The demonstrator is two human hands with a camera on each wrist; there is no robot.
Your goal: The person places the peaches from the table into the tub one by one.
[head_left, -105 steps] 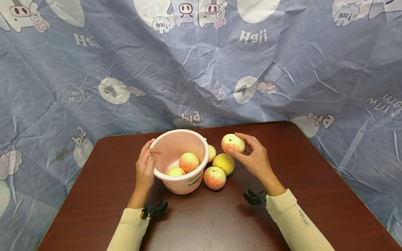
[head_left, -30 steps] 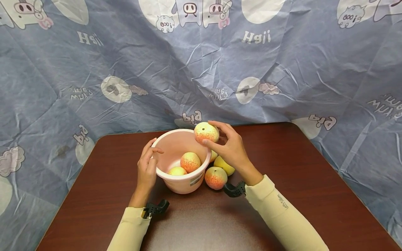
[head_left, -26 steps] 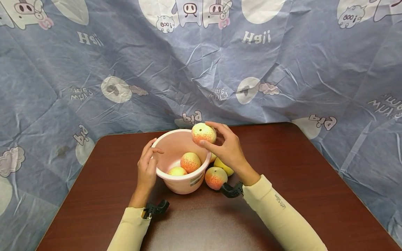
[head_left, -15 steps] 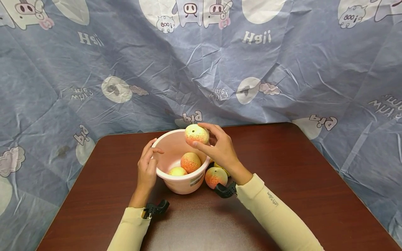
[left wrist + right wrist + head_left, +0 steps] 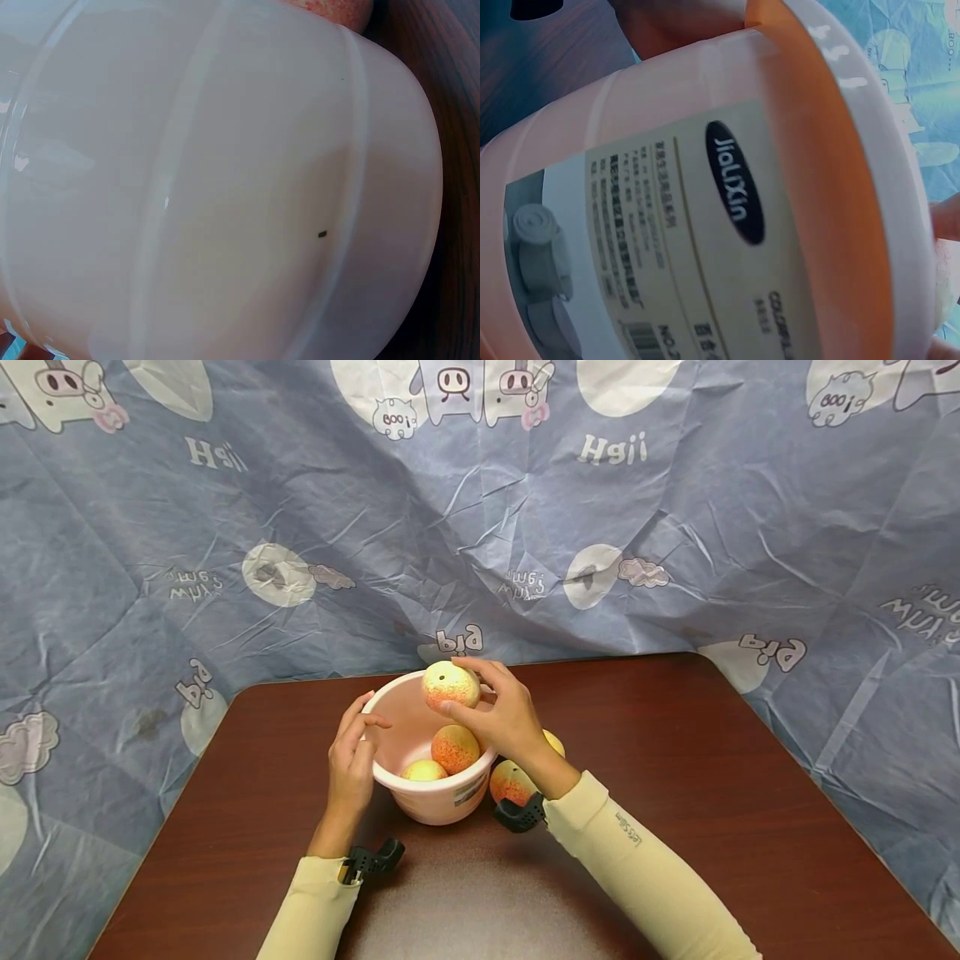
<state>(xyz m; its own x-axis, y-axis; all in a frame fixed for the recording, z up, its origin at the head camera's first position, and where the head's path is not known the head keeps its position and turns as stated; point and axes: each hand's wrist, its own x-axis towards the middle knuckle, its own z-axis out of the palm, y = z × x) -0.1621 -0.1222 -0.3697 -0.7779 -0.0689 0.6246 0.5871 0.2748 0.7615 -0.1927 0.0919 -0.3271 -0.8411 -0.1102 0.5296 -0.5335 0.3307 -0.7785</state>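
The desk (image 5: 675, 777) is dark red-brown wood with rounded far corners and a pale sheen toward the viewer. Behind its far edge hangs a creased blue cloth (image 5: 337, 510) printed with cartoon pigs, white discs and lettering, and it runs down past both side edges.

The pink bucket (image 5: 435, 806) stands upright near the far edge, left of the middle. Inside lie a speckled peach (image 5: 455, 748) and a paler peach (image 5: 424, 770). Just right of it on the desk sit a reddish peach (image 5: 511, 783) and a yellow fruit (image 5: 555, 743), both partly hidden by the right arm.

The hands are apart. The left hand (image 5: 352, 760) grips the bucket's left rim, fingers hooked over it; the right hand (image 5: 510, 710) pinches a yellow-red peach (image 5: 447, 683) between thumb and fingers, above the bucket's mouth.

Three and a half seconds ago that peach was held out over the desk, right of the bucket; one second ago it was at the right rim. The left hand and the bucket look unmoved since then.
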